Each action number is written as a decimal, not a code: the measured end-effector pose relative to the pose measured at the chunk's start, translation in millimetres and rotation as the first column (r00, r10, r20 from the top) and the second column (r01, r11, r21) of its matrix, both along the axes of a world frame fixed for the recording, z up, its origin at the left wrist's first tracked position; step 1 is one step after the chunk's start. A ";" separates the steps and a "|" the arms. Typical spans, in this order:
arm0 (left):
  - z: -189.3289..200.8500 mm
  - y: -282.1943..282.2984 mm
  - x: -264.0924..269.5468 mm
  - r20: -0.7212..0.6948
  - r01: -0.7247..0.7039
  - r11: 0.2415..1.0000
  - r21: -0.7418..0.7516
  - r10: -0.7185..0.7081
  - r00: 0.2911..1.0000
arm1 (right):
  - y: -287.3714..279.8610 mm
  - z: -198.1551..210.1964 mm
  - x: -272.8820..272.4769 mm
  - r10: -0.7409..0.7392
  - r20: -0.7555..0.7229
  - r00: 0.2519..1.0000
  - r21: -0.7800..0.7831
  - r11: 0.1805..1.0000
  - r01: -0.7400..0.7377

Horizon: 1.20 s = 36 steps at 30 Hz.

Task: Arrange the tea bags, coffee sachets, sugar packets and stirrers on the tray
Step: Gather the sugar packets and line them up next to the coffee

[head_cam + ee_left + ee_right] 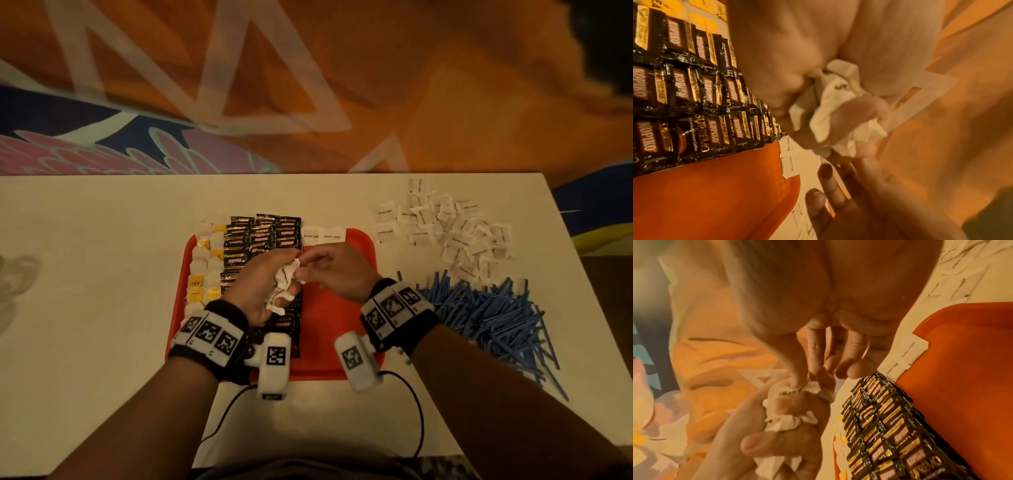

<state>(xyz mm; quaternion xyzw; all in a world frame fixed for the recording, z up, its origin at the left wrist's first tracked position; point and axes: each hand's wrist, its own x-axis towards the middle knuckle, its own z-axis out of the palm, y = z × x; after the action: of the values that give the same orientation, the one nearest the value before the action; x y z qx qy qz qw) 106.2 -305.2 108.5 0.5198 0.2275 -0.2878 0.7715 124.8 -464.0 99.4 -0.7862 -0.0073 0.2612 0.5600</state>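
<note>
A red tray lies in the middle of the white table. Tea bags fill its left column, and black Kopiko coffee sachets lie in rows beside them. Two brown sugar packets sit on the tray's far rim. My left hand grips a crumpled bunch of white sugar packets above the sachets. My right hand pinches the top of that bunch between thumb and forefinger. The tray's right half is bare.
A loose pile of sugar packets lies at the back right of the table. A heap of blue stirrers lies nearer, by the right edge. A black cable loops in front of the tray. A patterned orange cloth hangs behind the table.
</note>
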 end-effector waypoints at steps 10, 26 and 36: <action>17.3 -11.1 -18.0 0.061 0.060 0.998 -0.023 -0.058 0.996 | -13.2 17.3 -18.3 -0.257 -0.163 0.952 0.237 0.927 0.291; 12.4 -20.0 -23.1 0.217 -0.177 0.961 0.213 0.130 0.967 | -21.2 28.1 -26.0 -0.447 0.002 0.895 0.192 0.878 0.438; 10.0 -10.5 -26.4 0.315 -0.040 0.855 0.518 -0.147 0.938 | -19.1 28.8 -23.4 -0.365 0.040 0.930 0.102 0.927 0.360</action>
<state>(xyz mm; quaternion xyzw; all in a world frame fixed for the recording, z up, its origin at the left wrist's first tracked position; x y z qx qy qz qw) 79.8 -315.7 118.5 0.7558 0.1436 -0.1427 0.6228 101.4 -483.0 128.2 -0.7544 0.1094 0.1296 0.6341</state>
